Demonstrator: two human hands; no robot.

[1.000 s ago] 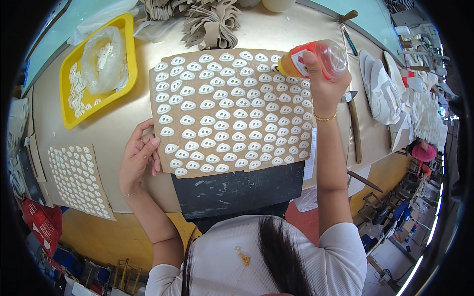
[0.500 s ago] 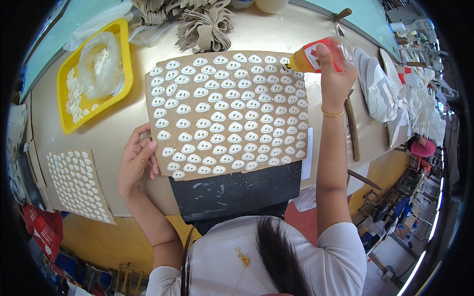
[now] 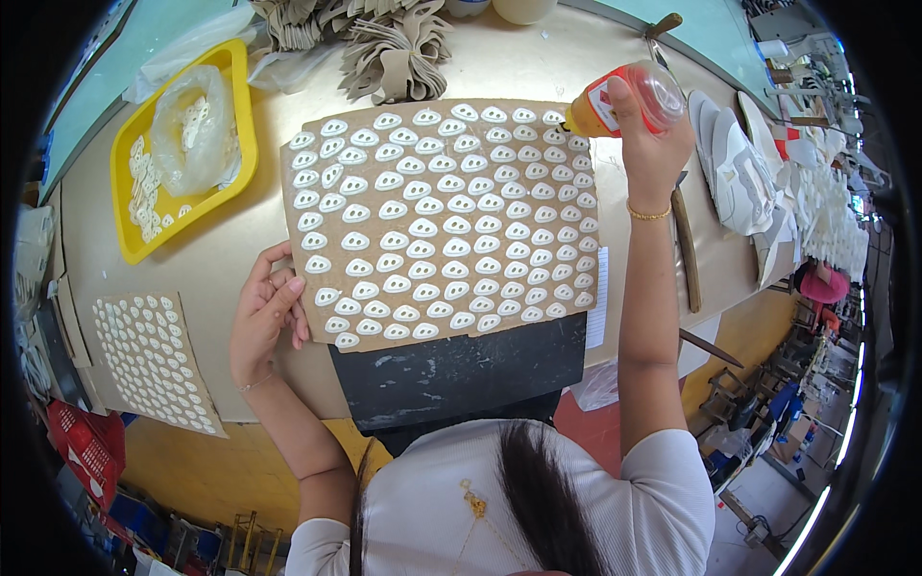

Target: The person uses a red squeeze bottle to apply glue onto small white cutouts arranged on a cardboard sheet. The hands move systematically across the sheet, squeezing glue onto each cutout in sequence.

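Noted at far left, beyond the counter [image 3: 216,264], a red perforated plastic basket [image 3: 84,446]. Recorded on the counter's left part a small brown cardboard sheet [image 3: 158,363] bearing rows of small white pieces, and above it a yellow rectangular plastic tray [image 3: 246,125] containing loose white pieces and a translucent plastic bag [image 3: 182,158] of more.

Found left hand [image 3: 269,309] at the left edge of a large brown cardboard sheet [image 3: 376,223], fingers partly curled, thumb by the edge; could not determine from this angle whether gripping. Counted as covering nearly the whole large sheet: rows of white rounded-triangular pieces [image 3: 420,249] with paired holes. Noted beyond its far edge a bundle of layered tan material [image 3: 394,48]; under its near edge, a black scuffed panel [image 3: 461,384].

Found right hand [image 3: 655,149] wrapped around a red-and-amber plastic bottle [image 3: 600,106], tilted, nozzle at the large sheet's upper right corner. Noted farther right a long brown wooden tool handle [image 3: 688,254], then flat white shaped parts [image 3: 740,192].
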